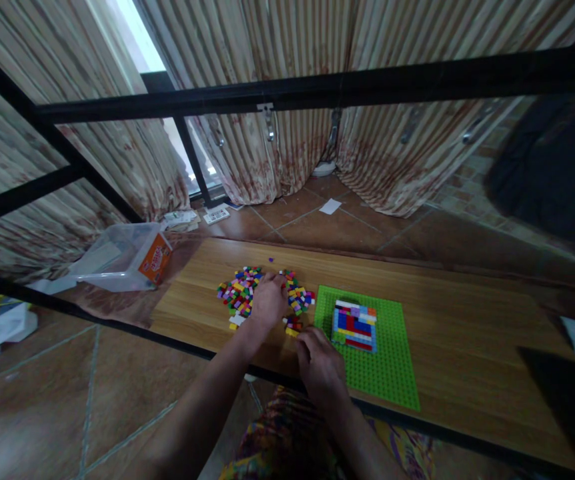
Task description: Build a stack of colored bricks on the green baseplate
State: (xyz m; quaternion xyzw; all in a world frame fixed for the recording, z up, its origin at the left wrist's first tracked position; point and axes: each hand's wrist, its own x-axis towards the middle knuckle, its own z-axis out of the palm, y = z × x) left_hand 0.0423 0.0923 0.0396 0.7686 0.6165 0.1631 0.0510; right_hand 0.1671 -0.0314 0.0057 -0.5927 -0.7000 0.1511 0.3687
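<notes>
My left hand point(269, 297) reaches into a pile of small toy bricks point(239, 293) of many colours. Its fingers curl down among them, and whatever they may grip is hidden. By the table's front edge, my right hand point(321, 360) is closed with bent fingers, close to a yellow brick point(291, 332) and a few dark red ones. I cannot make out what it holds, if anything. Just right of that hand lies a green studded baseplate point(392, 363). On it stands a low, roughly square build of bricks point(353, 328) in blue, red, white and other colours.
The wooden table point(467, 333) is long and narrow, with a black front edge. A single purple brick point(271, 259) lies behind the pile. On the floor to the left sits a clear plastic bin point(122, 260) with an orange label. A black metal bar point(307, 93) crosses before the curtains.
</notes>
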